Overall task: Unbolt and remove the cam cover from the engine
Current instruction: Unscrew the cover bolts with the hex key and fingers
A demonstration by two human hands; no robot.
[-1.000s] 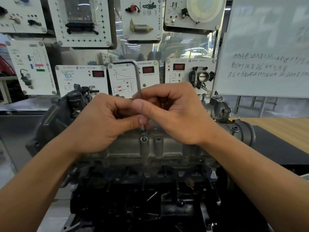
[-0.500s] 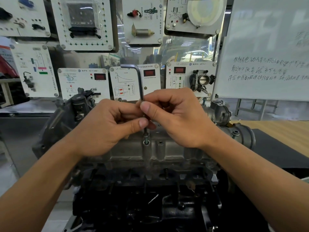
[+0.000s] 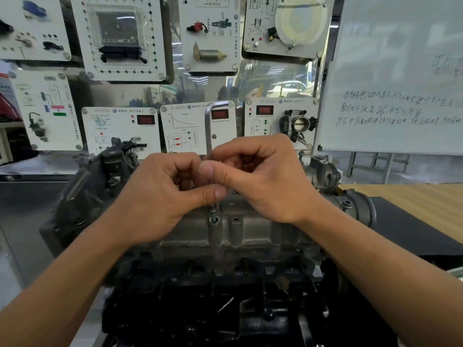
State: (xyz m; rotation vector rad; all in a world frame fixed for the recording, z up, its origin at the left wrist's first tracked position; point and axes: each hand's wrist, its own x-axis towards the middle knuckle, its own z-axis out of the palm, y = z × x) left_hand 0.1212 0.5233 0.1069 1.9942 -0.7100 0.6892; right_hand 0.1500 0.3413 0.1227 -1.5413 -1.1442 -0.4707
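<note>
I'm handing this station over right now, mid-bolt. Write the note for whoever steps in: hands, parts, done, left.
Left hand: pinches the hex key shaft low down.
Right hand: pinches the same shaft just above.
Hex key: upright, tip in the bolt on the cam cover.
Done: this bolt is backed partway out, with shank showing above its boss.
Left: spin it free, lift it out, check for other bolts (the hands hide part of the cam cover), then lift the cam cover off the engine.

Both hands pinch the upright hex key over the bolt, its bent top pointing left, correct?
No: the head view shows the hex key with its bent top pointing right. Left hand and right hand do pinch its upright shaft over the bolt.
</note>
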